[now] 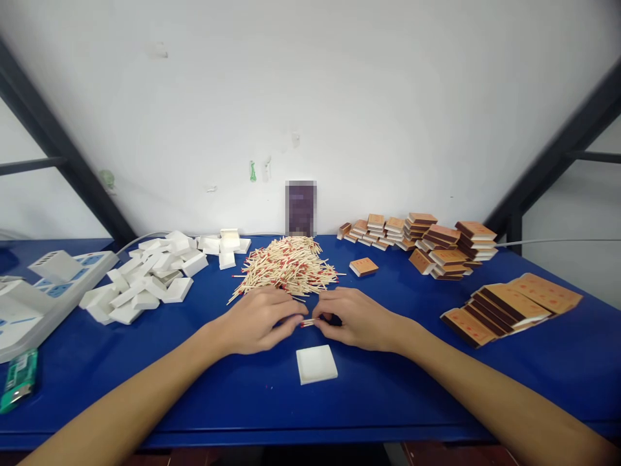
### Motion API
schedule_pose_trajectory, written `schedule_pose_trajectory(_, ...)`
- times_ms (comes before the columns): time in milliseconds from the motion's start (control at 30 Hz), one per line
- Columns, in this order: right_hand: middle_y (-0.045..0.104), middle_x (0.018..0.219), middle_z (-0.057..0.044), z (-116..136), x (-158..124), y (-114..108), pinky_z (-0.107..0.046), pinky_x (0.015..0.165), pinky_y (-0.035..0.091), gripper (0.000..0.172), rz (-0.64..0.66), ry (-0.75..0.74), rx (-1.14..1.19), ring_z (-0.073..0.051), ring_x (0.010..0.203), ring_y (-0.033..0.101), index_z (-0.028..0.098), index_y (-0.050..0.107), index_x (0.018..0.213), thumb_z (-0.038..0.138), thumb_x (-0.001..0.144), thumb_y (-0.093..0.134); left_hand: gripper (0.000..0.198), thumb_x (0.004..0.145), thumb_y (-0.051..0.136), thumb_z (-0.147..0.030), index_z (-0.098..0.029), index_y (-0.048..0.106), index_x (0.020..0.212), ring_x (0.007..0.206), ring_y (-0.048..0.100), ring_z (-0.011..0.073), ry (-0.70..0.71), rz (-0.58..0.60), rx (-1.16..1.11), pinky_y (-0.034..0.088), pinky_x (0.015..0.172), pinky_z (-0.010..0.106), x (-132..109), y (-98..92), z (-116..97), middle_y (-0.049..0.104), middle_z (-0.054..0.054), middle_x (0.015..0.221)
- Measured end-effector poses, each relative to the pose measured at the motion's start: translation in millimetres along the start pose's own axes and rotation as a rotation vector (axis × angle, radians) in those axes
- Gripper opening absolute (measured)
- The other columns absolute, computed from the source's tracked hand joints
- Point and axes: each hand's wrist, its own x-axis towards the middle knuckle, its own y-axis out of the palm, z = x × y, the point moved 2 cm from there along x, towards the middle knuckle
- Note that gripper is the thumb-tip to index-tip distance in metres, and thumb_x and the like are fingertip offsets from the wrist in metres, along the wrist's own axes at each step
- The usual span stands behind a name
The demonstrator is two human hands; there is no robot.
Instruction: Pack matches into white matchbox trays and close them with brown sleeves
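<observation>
Right hand (356, 317): thumb and index fingers pinched on a few matches (308, 322), red heads pointing left. Left hand (264, 317): thumb tip right at the head end, index finger curved above; can't tell if those fingers grip or only touch. Both hands sit low over the blue tabletop (233, 401), fingertips almost meeting around the matches.

Just nearer the body than the fingers: one white tray (317, 364), flat on the tabletop, untouched. Just beyond the fingers: big loose match pile (291, 265), sticks lying every which way; a pixelated dark panel (301, 208) stands behind it.

Left of the fingers: jumbled heap of white trays (145, 279), then a power strip (97, 268) farther out, with a green item (19, 380) on its near side, too blurred to identify.

Right of the fingers, beyond: a lone matchbox (363, 266), then stacked matchboxes (439, 244). Farther right, nearer: overlapping orange-brown sleeves (514, 303).
</observation>
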Motion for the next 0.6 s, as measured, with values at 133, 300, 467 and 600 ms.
schedule_pose_trajectory(133, 0.063, 0.079, -0.002, 1, -1, -4, -0.025, 0.067, 0.038, 0.015, -0.032, 0.002, -0.006, -0.013, 0.069, 0.054, 0.018, 0.066, 0.085, 0.018, 0.09, 0.052, 0.029, 0.097, 0.038, -0.019, -0.017, 0.062, 0.112, 0.079, 0.063, 0.0176, -0.052, -0.022, 0.012, 0.047, 0.072, 0.031, -2, -3.4, 13, 0.069, 0.005, 0.09)
schedule_pose_trajectory(300, 0.062, 0.077, -0.001, 0, -2, -6, -0.025, 0.066, 0.038, 0.012, -0.024, 0.005, -0.01, -0.013, 0.069, 0.054, 0.018, 0.066, 0.085, 0.018, 0.089, 0.054, 0.032, 0.093, 0.034, -0.018, -0.017, 0.064, 0.104, 0.073, 0.061, 0.0163, -0.146, -0.1, -0.13, 0.045, 0.066, 0.029, -4, -4.6, 15, 0.067, 0.003, 0.083)
schedule_pose_trajectory(467, 0.062, 0.079, -0.002, 2, -2, -8, -0.026, 0.066, 0.038, 0.011, -0.006, 0.024, -0.003, -0.014, 0.071, 0.054, 0.019, 0.066, 0.087, 0.021, 0.087, 0.056, 0.033, 0.079, 0.034, -0.019, -0.016, 0.065, 0.091, 0.055, 0.05, 0.0141, -0.081, -0.204, -0.285, 0.039, 0.056, 0.027, -10, -6.2, 19, 0.055, 0.0, 0.061)
schedule_pose_trajectory(600, 0.062, 0.082, -0.002, 2, -4, -9, -0.027, 0.065, 0.038, 0.013, 0.018, 0.028, 0.025, -0.014, 0.071, 0.053, 0.019, 0.066, 0.093, 0.027, 0.085, 0.061, 0.018, 0.073, 0.038, -0.018, -0.017, 0.056, 0.073, 0.05, 0.044, 0.0127, -0.082, -0.386, -0.164, 0.034, 0.054, 0.027, -11, -11.9, 20, 0.053, -0.001, 0.057)
